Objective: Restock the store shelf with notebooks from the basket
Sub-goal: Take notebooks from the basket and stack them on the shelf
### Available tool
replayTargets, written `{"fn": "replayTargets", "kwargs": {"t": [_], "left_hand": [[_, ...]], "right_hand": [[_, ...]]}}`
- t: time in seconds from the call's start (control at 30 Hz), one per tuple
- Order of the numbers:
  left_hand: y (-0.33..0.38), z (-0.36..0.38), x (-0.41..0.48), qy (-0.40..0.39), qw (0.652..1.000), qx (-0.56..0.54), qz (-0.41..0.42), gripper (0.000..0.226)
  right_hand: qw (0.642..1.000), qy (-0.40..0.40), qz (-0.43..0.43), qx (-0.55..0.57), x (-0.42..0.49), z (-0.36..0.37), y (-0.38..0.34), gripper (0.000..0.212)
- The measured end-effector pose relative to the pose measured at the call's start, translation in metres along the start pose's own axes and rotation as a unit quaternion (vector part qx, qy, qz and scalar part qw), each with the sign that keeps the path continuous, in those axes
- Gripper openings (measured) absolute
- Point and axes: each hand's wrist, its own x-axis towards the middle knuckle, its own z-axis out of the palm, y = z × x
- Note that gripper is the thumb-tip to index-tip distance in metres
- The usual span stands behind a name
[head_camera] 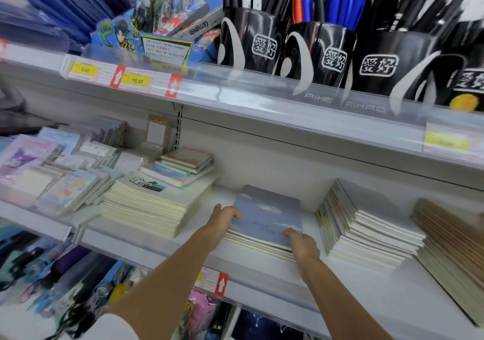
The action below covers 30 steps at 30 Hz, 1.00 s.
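Head view, notebooks (pixel 267 216) between left hand (pixel 227 215), right hand (pixel 301 244)

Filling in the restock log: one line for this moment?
stage: placing | left hand, right hand: gripping stack of blue-grey covered notebooks | location: white shelf

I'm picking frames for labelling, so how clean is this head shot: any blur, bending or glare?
Head view: wide-angle bending curves the shelf rail; motion blur smears the left edge and the upper corners; the blue notebook stack and both hands, left and right, stay fairly sharp; lighting is even, with faint sheen on the black pen cups.
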Motion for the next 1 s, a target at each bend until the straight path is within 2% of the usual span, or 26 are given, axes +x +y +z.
{"fn": "replayTargets", "kwargs": {"t": [0.1,0.23,0.3,0.33,0.4,0.43,0.47,0.53,0.67,0.77,0.83,0.93,1.0], "left_hand": [[-0.001,0.001,-0.003,-0.011,1.000,-0.002,0.014,0.082],[0.002,0.002,-0.007,-0.015,0.999,0.023,0.029,0.078],[0.001,0.000,-0.008,0.019,0.992,0.114,0.051,0.070],[0.001,-0.001,-0.012,0.053,0.972,0.217,0.077,0.063],[0.003,-0.005,-0.022,0.148,0.888,0.406,0.160,0.045],[0.007,-0.007,-0.028,0.184,0.848,0.455,0.200,0.037],[0.012,-0.009,-0.035,0.204,0.824,0.477,0.229,0.032],[0.020,-0.014,-0.048,0.217,0.800,0.502,0.247,0.027],[0.025,-0.030,-0.076,0.237,0.790,0.512,0.240,0.022],[0.023,-0.049,-0.100,0.269,0.797,0.485,0.237,0.022],[0.017,-0.067,-0.117,0.283,0.807,0.466,0.228,0.023],[0.001,-0.103,-0.144,0.298,0.818,0.449,0.203,0.024],[-0.014,-0.134,-0.161,0.309,0.824,0.439,0.182,0.025]], "right_hand": [[1.000,-0.001,0.000,0.019,0.001,0.002,0.002,0.035],[0.999,-0.010,-0.012,0.046,0.005,-0.002,0.002,0.040],[1.000,-0.007,-0.018,0.006,0.001,-0.005,0.001,0.047],[0.998,0.002,-0.025,-0.049,-0.003,-0.005,0.000,0.049],[0.981,0.044,-0.077,-0.172,-0.013,-0.006,-0.002,0.053],[0.969,0.063,-0.118,-0.209,-0.020,-0.006,-0.003,0.054],[0.957,0.078,-0.161,-0.230,-0.026,-0.007,-0.003,0.054],[0.939,0.100,-0.243,-0.222,-0.040,-0.007,-0.008,0.052],[0.915,0.101,-0.365,-0.141,-0.077,0.000,-0.024,0.035],[0.906,0.083,-0.405,-0.088,-0.110,0.011,-0.033,0.020],[0.893,0.069,-0.436,-0.093,-0.132,0.023,-0.034,0.012],[0.841,0.050,-0.517,-0.151,-0.164,0.051,-0.027,0.008],[0.821,0.019,-0.546,-0.167,-0.188,0.077,-0.020,0.009]]}}
